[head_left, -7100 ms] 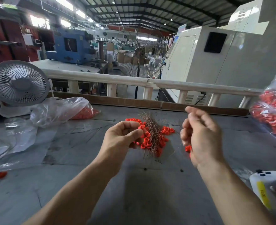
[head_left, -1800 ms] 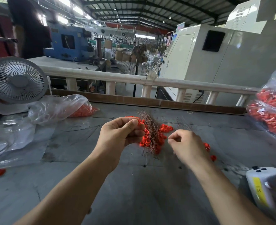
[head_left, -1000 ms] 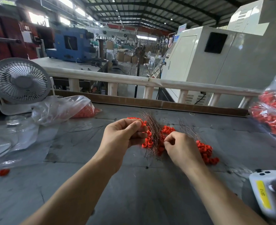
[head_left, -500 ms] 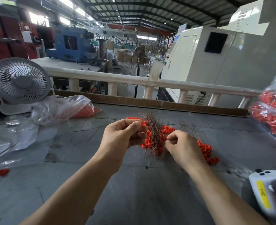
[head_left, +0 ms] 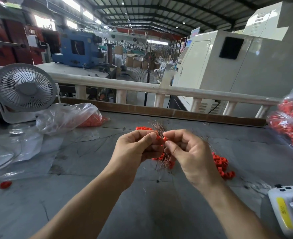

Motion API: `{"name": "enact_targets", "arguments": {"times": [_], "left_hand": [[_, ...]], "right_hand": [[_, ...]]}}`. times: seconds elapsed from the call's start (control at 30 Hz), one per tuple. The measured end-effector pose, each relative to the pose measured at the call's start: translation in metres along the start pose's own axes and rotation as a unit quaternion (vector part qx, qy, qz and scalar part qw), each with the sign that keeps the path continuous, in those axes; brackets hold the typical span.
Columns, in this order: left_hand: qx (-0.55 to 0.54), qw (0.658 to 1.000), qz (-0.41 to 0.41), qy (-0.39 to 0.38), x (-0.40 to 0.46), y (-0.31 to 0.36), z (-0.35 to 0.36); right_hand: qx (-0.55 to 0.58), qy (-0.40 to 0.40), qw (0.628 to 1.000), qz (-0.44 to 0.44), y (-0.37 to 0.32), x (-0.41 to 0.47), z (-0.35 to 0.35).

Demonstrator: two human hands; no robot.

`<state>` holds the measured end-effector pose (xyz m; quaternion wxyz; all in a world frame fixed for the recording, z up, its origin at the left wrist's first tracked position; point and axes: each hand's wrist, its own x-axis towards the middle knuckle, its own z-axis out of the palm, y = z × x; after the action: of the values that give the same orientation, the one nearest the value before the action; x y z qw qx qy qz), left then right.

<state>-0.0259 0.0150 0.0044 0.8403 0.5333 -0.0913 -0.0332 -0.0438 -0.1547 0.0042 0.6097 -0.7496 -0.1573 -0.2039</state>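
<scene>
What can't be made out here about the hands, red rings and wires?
Head view: how the left hand grips the wire bundle; its curled fingers cover the hold.
Head view: whether the red ring pinched by the right hand sits on a wire; too small, and fingers cover it.
Head view: bag of red parts, cut off by the right edge.
Head view: white device, cut by the corner, label blurred.

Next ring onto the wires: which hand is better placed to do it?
Right, probably. The right hand pinches a red ring beside the copper wire bundle, and the loose ring pile lies on its side. The left hand is busy gripping that bundle.
</scene>
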Motion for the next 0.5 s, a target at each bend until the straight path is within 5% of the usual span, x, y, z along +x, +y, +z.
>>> {"name": "enact_targets", "arguments": {"times": [0.5], "left_hand": [[-0.009,1.000,0.006,-0.009,-0.0010,-0.0016,0.0022]], "right_hand": [[-0.051,0.034,0.998,-0.003,-0.0050,-0.0010,0.0041]]}}
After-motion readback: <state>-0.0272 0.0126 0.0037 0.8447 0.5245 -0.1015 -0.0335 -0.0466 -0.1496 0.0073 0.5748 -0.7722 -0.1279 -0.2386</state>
